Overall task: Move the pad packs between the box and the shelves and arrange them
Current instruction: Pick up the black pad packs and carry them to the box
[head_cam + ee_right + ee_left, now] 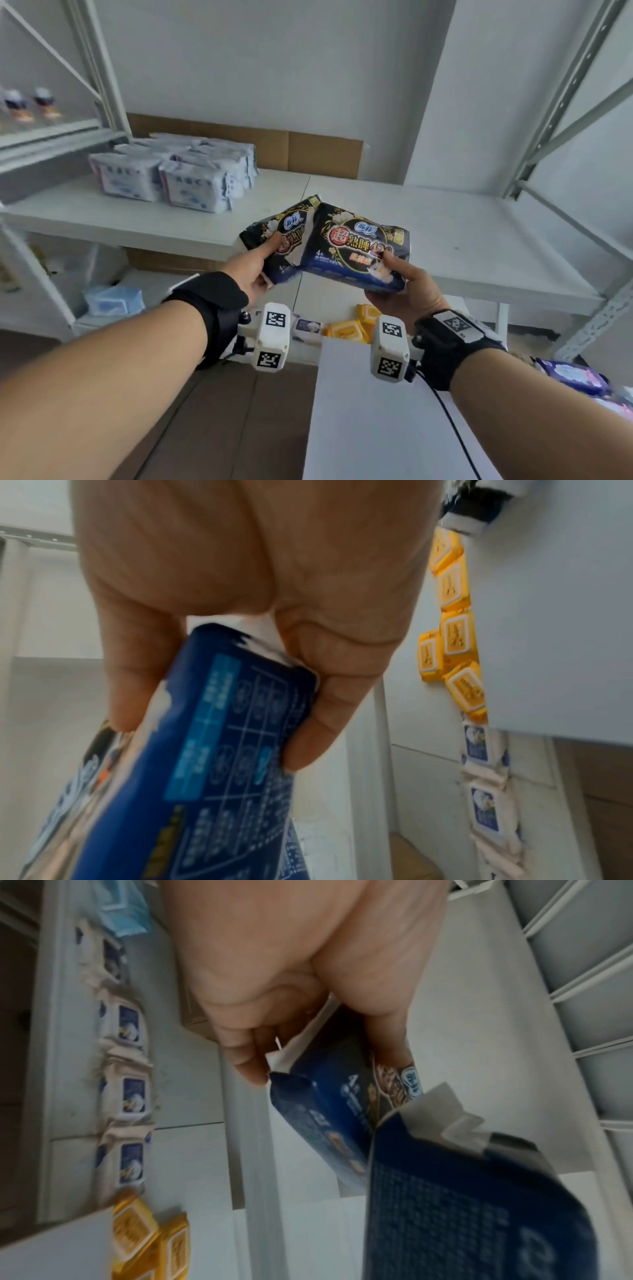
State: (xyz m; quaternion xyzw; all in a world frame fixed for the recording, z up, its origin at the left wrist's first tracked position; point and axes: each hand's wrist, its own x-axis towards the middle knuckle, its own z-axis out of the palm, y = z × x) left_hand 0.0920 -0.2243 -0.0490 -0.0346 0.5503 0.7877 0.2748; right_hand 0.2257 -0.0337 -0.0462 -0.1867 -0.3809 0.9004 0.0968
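Both forearms fill the head view's foreground: left hand [251, 270] pinches one dark pad pack [277, 240] at its lower edge, thumb on the printed face; right hand [409, 291] grips a second dark pack [359, 250] the same way, fingers curled underneath. Packs overlap at their inner edges, held in the air over the front lip of the white shelf [445, 240]. White packs [178, 171] sit stacked at the shelf's back left; yellow packs [352, 325] lie on the level below.
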